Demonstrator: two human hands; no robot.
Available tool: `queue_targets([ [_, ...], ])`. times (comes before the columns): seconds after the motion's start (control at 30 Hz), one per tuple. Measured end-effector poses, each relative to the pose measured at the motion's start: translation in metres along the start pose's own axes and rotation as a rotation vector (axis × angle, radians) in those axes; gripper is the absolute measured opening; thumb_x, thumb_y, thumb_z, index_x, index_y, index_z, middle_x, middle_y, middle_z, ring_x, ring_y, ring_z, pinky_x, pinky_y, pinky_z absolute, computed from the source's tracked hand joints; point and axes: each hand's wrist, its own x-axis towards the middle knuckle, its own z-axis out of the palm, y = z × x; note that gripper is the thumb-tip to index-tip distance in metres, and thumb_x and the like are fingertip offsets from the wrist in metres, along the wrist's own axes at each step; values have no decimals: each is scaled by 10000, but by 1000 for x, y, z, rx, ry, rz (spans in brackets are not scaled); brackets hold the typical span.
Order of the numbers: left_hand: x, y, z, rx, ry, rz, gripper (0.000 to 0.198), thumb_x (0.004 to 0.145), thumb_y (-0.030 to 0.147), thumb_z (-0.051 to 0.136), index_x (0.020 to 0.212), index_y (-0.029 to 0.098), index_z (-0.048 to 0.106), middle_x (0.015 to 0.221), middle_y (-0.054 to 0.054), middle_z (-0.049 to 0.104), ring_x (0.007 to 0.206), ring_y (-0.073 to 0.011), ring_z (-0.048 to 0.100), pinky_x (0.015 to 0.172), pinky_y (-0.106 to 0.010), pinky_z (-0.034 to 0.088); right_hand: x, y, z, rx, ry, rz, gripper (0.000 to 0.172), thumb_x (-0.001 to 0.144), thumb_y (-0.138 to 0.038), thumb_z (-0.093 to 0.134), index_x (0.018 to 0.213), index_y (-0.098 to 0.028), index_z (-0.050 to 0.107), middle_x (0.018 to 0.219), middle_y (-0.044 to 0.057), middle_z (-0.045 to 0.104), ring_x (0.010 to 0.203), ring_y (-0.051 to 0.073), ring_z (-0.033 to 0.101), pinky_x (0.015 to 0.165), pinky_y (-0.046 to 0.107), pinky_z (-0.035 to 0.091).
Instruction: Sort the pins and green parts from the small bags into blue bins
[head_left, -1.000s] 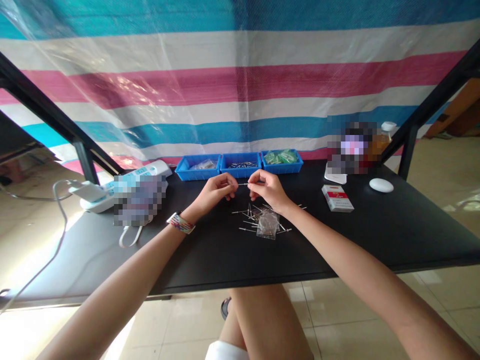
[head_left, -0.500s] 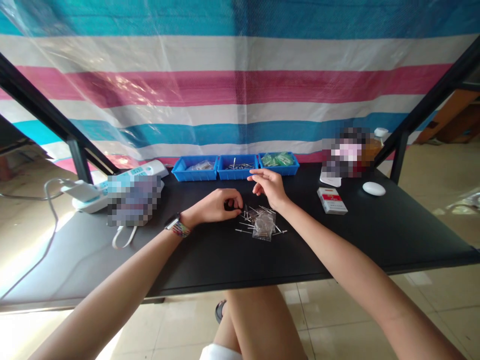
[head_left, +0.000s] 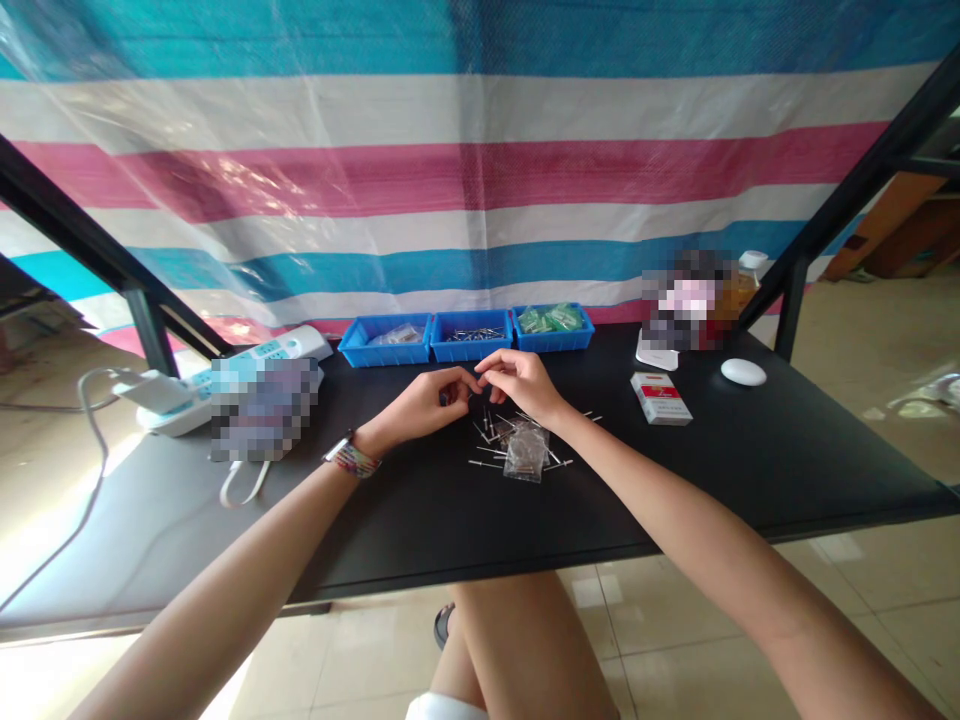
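Note:
My left hand point(head_left: 429, 402) and my right hand point(head_left: 521, 383) meet fingertip to fingertip just above a scatter of thin metal pins point(head_left: 491, 432) on the black table point(head_left: 675, 480). Both pinch a small piece between them, too small to make out clearly. A small clear plastic bag point(head_left: 525, 452) lies on the pins below my right wrist. A colourful bracelet point(head_left: 352, 458) is on my left wrist. Three blue trays stand in a row behind my hands: the left tray point(head_left: 384, 345) holds clear bags, the middle tray point(head_left: 471, 340) metal pins, the right tray point(head_left: 553, 325) green bags.
A red and white box point(head_left: 660, 398) and a white oval object point(head_left: 743, 372) lie to the right. A white power strip point(head_left: 262, 350) with a plugged charger point(head_left: 146, 392) sits at the left. Black frame posts rise at both sides, and a striped tarp hangs behind.
My right hand pulled back from beside the middle tray and my left hand rose from the pin pile. Their fingertips have come together again above the pins.

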Motion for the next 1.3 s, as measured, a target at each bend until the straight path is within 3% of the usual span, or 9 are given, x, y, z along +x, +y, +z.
queue_targets([
  [0.17, 3, 3, -1, -203, 130, 24, 146, 883, 295, 685, 936, 160, 705, 852, -30, 705, 754, -155, 635, 709, -264, 515, -2, -3, 2, 27, -1, -4, 147, 778, -262, 691, 899, -184, 718, 767, 2, 720, 527, 112, 651, 487, 213, 524],
  [0.37, 5, 7, -1, -326, 322, -44, 362, 831, 499, 840, 920, 156, 768, 959, -93, 799, 910, -230, 737, 875, -346, 590, -2, -4, 3, 54, -46, 92, 179, 832, -348, 725, 830, -179, 665, 733, 5, 699, 510, 119, 655, 439, 200, 503],
  [0.53, 5, 4, 0, -344, 391, -75, 413, 789, 543, 873, 919, 158, 795, 1006, -115, 823, 944, -261, 759, 910, -384, 594, -2, -6, 2, 114, -59, 164, 208, 814, -360, 777, 857, -178, 686, 738, 12, 726, 538, 113, 665, 479, 195, 536],
  [0.67, 5, 6, -1, -343, 365, -83, 408, 808, 529, 855, 935, 150, 774, 987, -111, 812, 934, -245, 749, 891, -366, 585, -2, -7, 1, 151, 5, 137, 219, 771, -347, 812, 872, -184, 707, 793, 15, 735, 583, 118, 681, 518, 213, 571],
  [0.77, 5, 6, -3, -327, 318, -108, 389, 841, 530, 809, 902, 153, 736, 858, -69, 768, 808, -194, 709, 751, -297, 555, -2, -8, 2, 128, 49, 61, 222, 735, -336, 824, 846, -187, 701, 782, -6, 701, 601, 117, 678, 528, 217, 572],
  [0.9, 5, 4, -6, -259, 223, -176, 416, 909, 550, 692, 785, 152, 698, 722, -38, 682, 647, -137, 585, 571, -239, 421, -3, -7, 3, 83, 67, -8, 201, 739, -329, 804, 830, -186, 696, 778, -9, 687, 611, 122, 678, 537, 224, 566],
  [1.03, 5, 3, -7, -242, 176, -184, 436, 907, 571, 682, 788, 152, 703, 726, -40, 682, 639, -132, 558, 563, -239, 397, -2, -5, 4, 42, 58, -34, 166, 748, -309, 783, 813, -181, 700, 756, -3, 688, 620, 133, 686, 542, 230, 559],
  [1.3, 4, 8, -7, -278, 218, -129, 370, 872, 520, 749, 844, 157, 680, 745, -15, 655, 649, -128, 544, 605, -250, 426, -3, -7, 3, 95, 76, 16, 210, 736, -313, 782, 841, -190, 649, 781, -30, 646, 562, 104, 654, 488, 208, 537],
])
